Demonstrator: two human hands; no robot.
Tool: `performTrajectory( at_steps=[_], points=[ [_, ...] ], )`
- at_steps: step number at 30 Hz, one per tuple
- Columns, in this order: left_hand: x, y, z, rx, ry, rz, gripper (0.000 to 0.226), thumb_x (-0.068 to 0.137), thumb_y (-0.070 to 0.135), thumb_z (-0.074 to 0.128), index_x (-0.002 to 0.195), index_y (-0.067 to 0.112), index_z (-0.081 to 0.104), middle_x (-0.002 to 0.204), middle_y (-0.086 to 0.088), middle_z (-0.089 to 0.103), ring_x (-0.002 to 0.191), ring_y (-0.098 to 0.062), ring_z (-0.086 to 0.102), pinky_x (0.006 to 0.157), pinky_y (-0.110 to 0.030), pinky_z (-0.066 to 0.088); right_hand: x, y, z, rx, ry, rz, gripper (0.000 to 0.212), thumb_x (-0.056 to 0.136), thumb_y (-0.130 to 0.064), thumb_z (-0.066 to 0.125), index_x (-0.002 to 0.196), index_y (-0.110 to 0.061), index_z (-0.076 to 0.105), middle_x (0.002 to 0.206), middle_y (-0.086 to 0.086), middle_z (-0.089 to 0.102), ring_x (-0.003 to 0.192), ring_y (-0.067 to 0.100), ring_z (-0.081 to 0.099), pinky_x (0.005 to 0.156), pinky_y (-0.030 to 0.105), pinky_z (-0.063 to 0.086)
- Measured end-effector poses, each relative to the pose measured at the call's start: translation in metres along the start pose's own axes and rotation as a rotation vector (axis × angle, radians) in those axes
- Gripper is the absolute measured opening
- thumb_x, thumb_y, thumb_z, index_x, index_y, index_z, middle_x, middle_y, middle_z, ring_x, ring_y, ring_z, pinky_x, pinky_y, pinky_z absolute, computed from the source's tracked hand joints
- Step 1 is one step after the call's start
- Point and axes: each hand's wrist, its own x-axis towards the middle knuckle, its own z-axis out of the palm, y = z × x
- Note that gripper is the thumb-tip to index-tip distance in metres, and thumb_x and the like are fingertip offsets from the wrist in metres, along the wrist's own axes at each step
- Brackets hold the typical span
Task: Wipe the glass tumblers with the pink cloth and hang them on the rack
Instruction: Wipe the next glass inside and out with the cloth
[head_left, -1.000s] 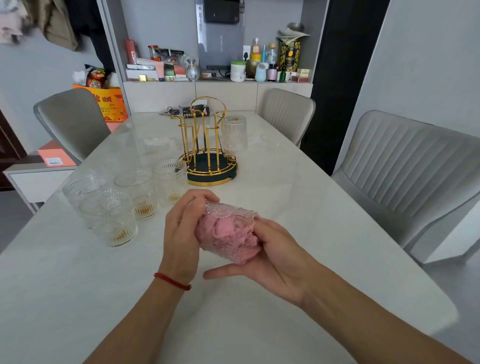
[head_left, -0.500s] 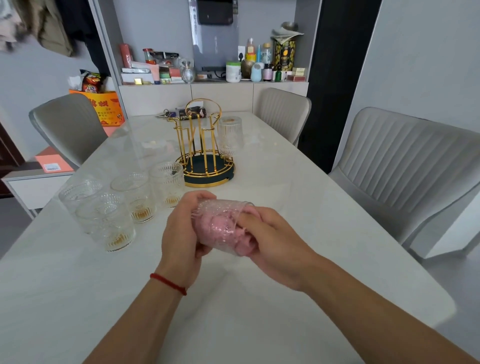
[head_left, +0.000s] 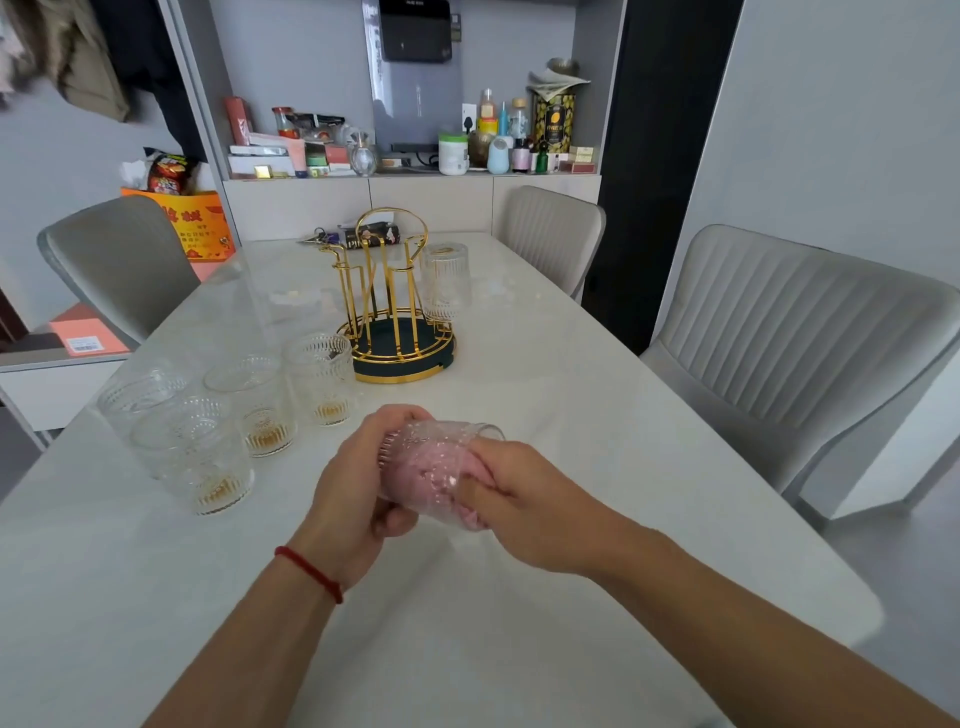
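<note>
The person holds a clear embossed glass tumbler (head_left: 439, 470) on its side above the near middle of the pale marble-look counter (head_left: 545, 649), so the mouth faces the right hand and can be reached. The left hand (head_left: 358, 488) is wrapped around the tumbler's base end, gripping it steady. The right hand (head_left: 519, 499) has its fingers pushed into the mouth, pressing the bunched pink cloth (head_left: 447, 475) against the inside wall; how far they reach I can't quite make out through the patterned glass. Four more clear embossed tumblers (head_left: 244, 415) stand upright toward the left edge, probably waiting their turn. Nearer the far edge, the gold wire rack on its dark round base (head_left: 397, 312) carries one ribbed clear tumbler (head_left: 445, 280) upside down on a prong, likely so it drains.
</note>
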Motion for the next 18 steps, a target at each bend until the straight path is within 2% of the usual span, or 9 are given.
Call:
performTrajectory(
  at_steps=[2, 3, 5, 8, 11, 13, 15, 16, 18],
  points=[
    [-0.002, 0.001, 0.007, -0.046, 0.060, 0.119, 0.027, 0.100, 0.035, 0.049, 0.088, 0.025, 0.071, 0.079, -0.015, 0.055, 0.054, -0.024, 0.043, 0.045, -0.022, 0.026, 0.003, 0.002, 0.009, 0.351, 0.103, 0.080, 0.023, 0.106, -0.008, 0.047, 0.084, -0.004, 0.052, 0.076, 0.008, 0.057, 0.066, 0.009, 0.057, 0.065, 0.021, 0.046],
    [-0.003, 0.002, 0.008, -0.031, 0.108, 0.174, 0.028, 0.100, 0.034, 0.048, 0.088, 0.026, 0.071, 0.081, -0.012, 0.057, 0.058, -0.025, 0.046, 0.047, -0.023, 0.030, 0.006, 0.004, 0.016, 0.548, 0.132, 0.120, 0.022, 0.107, -0.010, 0.046, 0.093, 0.003, 0.055, 0.085, 0.020, 0.065, 0.078, 0.023, 0.069, 0.075, 0.029, 0.056],
    [-0.005, 0.002, 0.004, 0.060, 0.146, 0.334, 0.028, 0.097, 0.037, 0.045, 0.091, 0.028, 0.070, 0.081, -0.009, 0.055, 0.065, -0.027, 0.046, 0.051, -0.028, 0.033, 0.009, 0.004, 0.026, 0.951, 0.141, 0.174, 0.030, 0.108, -0.012, 0.044, 0.121, 0.009, 0.061, 0.122, 0.035, 0.066, 0.112, 0.047, 0.067, 0.097, 0.049, 0.058],
    [-0.006, -0.003, -0.002, 0.242, 0.123, 0.541, 0.032, 0.096, 0.035, 0.038, 0.102, 0.029, 0.069, 0.079, -0.014, 0.053, 0.061, -0.024, 0.043, 0.046, -0.028, 0.032, 0.010, 0.000, 0.028, 1.296, 0.034, 0.189, 0.037, 0.107, -0.007, 0.041, 0.138, 0.007, 0.056, 0.136, 0.029, 0.064, 0.113, 0.035, 0.066, 0.088, 0.037, 0.057],
    [-0.002, 0.000, -0.010, 0.156, -0.070, 0.442, 0.039, 0.099, 0.037, 0.038, 0.120, 0.022, 0.067, 0.080, -0.014, 0.054, 0.060, -0.020, 0.048, 0.046, -0.027, 0.031, 0.010, 0.009, 0.023, 1.167, 0.012, 0.075, 0.036, 0.105, -0.007, 0.047, 0.134, 0.009, 0.059, 0.132, 0.031, 0.065, 0.122, 0.046, 0.063, 0.108, 0.052, 0.051],
    [0.000, 0.009, -0.014, -0.014, -0.182, 0.149, 0.045, 0.102, 0.042, 0.038, 0.120, 0.015, 0.070, 0.080, -0.015, 0.057, 0.054, -0.023, 0.045, 0.046, -0.023, 0.025, 0.011, 0.010, 0.014, 0.771, 0.068, 0.063, 0.031, 0.101, -0.020, 0.051, 0.113, 0.003, 0.068, 0.110, 0.020, 0.073, 0.102, 0.037, 0.069, 0.099, 0.048, 0.053],
    [0.002, 0.012, -0.019, -0.056, -0.146, -0.172, 0.057, 0.102, 0.052, 0.039, 0.102, 0.006, 0.072, 0.069, -0.018, 0.059, 0.043, -0.022, 0.044, 0.042, -0.018, 0.024, 0.010, 0.005, 0.005, 0.352, 0.018, 0.009, 0.025, 0.096, -0.022, 0.050, 0.082, -0.004, 0.060, 0.079, 0.003, 0.059, 0.075, 0.016, 0.055, 0.089, 0.038, 0.047],
    [0.003, 0.009, -0.019, -0.028, -0.099, -0.254, 0.056, 0.101, 0.054, 0.042, 0.093, 0.004, 0.068, 0.061, -0.016, 0.057, 0.038, -0.022, 0.043, 0.039, -0.015, 0.024, 0.010, 0.004, 0.004, 0.170, -0.054, -0.017, 0.024, 0.096, -0.020, 0.048, 0.075, -0.010, 0.055, 0.075, -0.004, 0.053, 0.070, 0.007, 0.049, 0.101, 0.034, 0.042],
    [0.006, 0.002, -0.014, 0.007, 0.040, -0.229, 0.040, 0.097, 0.047, 0.053, 0.088, 0.009, 0.064, 0.059, -0.013, 0.056, 0.036, -0.022, 0.044, 0.035, -0.016, 0.027, 0.012, 0.006, 0.007, 0.018, -0.099, -0.026, 0.023, 0.099, -0.018, 0.044, 0.078, -0.016, 0.052, 0.076, -0.007, 0.051, 0.070, 0.003, 0.047, 0.110, 0.028, 0.036]
  ],
)
